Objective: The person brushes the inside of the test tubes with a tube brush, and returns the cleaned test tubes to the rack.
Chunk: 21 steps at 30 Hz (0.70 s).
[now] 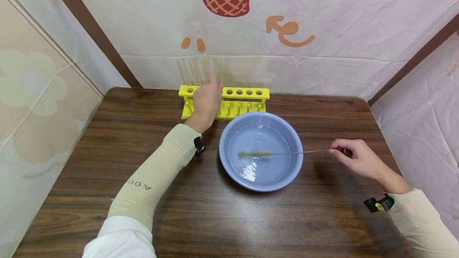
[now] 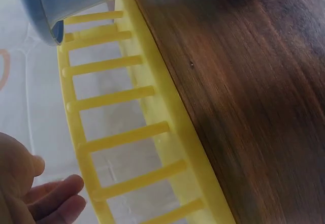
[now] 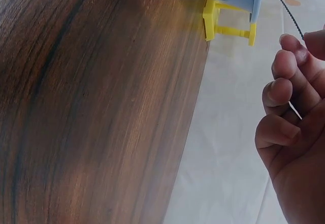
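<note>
My right hand (image 1: pixel 360 158) pinches the twisted wire end of a test tube brush (image 1: pixel 256 154) between thumb and fingertip. Its bristle head lies in the water of a round blue basin (image 1: pixel 226 166), and the wire crosses the basin's right rim. At the back, my left hand (image 1: pixel 207 100) reaches over a yellow test tube rack (image 1: pixel 245 90). Its fingertips are beside clear glass test tubes (image 1: pixel 182 71) standing upright in the rack's left holes. In the left wrist view the thumb and fingers (image 2: pixel 68 193) are bent and apart; I cannot tell whether they grip a tube.
The rack stands near the table's back edge, directly behind the basin, with holes without tubes on its right side. A brown wood-grain table (image 1: pixel 233 226) carries everything. Printed cloth (image 1: pixel 333 47) hangs close behind it and along both sides.
</note>
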Available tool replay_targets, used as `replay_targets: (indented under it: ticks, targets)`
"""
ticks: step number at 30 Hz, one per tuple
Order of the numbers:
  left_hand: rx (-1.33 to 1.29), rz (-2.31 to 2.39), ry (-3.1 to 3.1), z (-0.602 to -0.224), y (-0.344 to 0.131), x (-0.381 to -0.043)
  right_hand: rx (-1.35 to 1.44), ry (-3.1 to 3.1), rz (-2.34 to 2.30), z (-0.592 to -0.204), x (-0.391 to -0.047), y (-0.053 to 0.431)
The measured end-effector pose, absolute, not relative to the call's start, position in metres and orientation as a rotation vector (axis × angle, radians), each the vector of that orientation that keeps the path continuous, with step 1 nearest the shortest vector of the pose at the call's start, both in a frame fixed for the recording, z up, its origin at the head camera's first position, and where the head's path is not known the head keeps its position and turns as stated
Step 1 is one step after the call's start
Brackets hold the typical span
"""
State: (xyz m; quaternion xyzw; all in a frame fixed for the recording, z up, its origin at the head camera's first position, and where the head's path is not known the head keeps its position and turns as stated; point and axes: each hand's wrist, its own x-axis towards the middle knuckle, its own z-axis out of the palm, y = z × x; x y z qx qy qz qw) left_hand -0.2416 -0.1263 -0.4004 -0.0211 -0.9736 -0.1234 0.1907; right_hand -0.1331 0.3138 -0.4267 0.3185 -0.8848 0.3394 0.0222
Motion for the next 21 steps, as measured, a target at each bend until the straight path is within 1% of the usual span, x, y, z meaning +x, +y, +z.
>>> replay_targets:
  ticks: [9,13,17,21]
  targets:
    - [-0.11,-0.248,-2.716,-0.4,-0.122,-0.24,0.947,-2.769,1.029,-0.423,-0.13,0.316]
    - [-0.177,-0.265,-2.726,-0.397,-0.128,-0.231,0.904,-2.768,1.028,-0.417,-0.128,0.317]
    - [-0.229,-0.296,-2.753,-0.389,-0.147,-0.212,0.823,-2.732,0.945,-0.409,-0.128,0.316]
    - [-0.209,-0.353,-2.781,-0.378,-0.175,-0.181,0.713,-2.674,0.737,-0.401,-0.126,0.316]
